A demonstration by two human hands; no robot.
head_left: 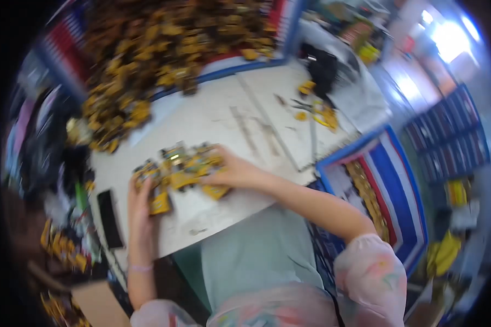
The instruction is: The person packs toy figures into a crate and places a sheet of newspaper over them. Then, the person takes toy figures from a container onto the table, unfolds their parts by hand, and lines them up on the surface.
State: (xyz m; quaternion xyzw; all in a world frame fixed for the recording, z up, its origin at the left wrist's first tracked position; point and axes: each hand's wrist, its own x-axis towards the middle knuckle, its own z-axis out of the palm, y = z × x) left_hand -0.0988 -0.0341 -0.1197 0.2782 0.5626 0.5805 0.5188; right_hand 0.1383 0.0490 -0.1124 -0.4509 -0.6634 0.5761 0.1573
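Note:
Several small yellow and dark parts [181, 170] lie in a cluster near the front of the white table [202, 117]. My left hand [142, 199] curls round the left end of the cluster, its fingers against the yellow parts there. On the right end, my right hand [232, 169] has its fingers and thumb closed round more of these parts. Motion blur hides the details of the parts.
A large heap of yellow-brown parts [169, 43] fills the back left. A dark flat object [110, 218] lies at the left edge. Pliers-like tools [303, 106] and yellow pieces [324, 115] lie back right. A blue-edged, striped container [390, 180] stands right.

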